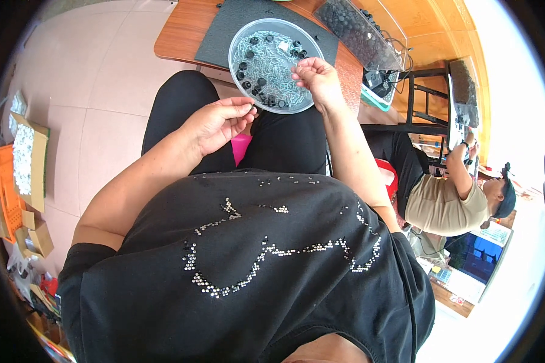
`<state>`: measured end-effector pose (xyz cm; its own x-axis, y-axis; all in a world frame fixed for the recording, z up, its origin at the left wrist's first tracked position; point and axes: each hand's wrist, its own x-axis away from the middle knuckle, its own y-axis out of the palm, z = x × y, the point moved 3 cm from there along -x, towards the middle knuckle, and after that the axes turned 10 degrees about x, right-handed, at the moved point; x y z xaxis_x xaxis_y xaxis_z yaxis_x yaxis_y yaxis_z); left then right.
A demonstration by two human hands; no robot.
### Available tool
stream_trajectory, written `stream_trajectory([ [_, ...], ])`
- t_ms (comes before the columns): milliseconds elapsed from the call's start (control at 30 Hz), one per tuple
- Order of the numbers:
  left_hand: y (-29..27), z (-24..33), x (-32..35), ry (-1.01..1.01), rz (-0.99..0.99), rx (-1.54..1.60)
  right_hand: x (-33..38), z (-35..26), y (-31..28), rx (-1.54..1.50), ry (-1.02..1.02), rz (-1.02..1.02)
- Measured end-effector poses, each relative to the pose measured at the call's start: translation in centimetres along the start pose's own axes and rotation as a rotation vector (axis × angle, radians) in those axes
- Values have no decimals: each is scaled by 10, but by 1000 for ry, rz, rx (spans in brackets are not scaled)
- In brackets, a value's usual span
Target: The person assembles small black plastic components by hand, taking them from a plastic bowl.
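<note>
right hand over round clear tray of small parts, left hand pinched beside it

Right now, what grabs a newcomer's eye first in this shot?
The round clear tray of small silvery pins and black caps, at the wooden table's near edge. The right hand pinches something tiny over its rim; the left hand pinches another piece above the lap. At far right, a second person's sleeve shows at another bench.

Open cardboard box far left (white contents), blue screen lower right
</note>
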<state>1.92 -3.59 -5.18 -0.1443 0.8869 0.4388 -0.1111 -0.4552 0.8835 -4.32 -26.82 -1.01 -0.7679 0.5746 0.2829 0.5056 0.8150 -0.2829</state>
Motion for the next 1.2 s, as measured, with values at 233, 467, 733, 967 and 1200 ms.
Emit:
stream_trajectory([
  [233, -2, 1, 0, -3, -10, -3, 1, -5, -8, 156, -32, 31],
  [467, -2, 0, 0, -2, 16, 15, 7, -12, -7, 142, -26, 35],
  [733, -2, 0, 0, 5, 53, 13, 2, -5, -9, 237, -53, 65],
  [967, -1, 1, -2, 1, -24, 42, 22, -16, 4, 121, -34, -47],
  [1200, 8, 1, 3, 18, -71, 67, 73, -29, 55, 12, -141, -181],
])
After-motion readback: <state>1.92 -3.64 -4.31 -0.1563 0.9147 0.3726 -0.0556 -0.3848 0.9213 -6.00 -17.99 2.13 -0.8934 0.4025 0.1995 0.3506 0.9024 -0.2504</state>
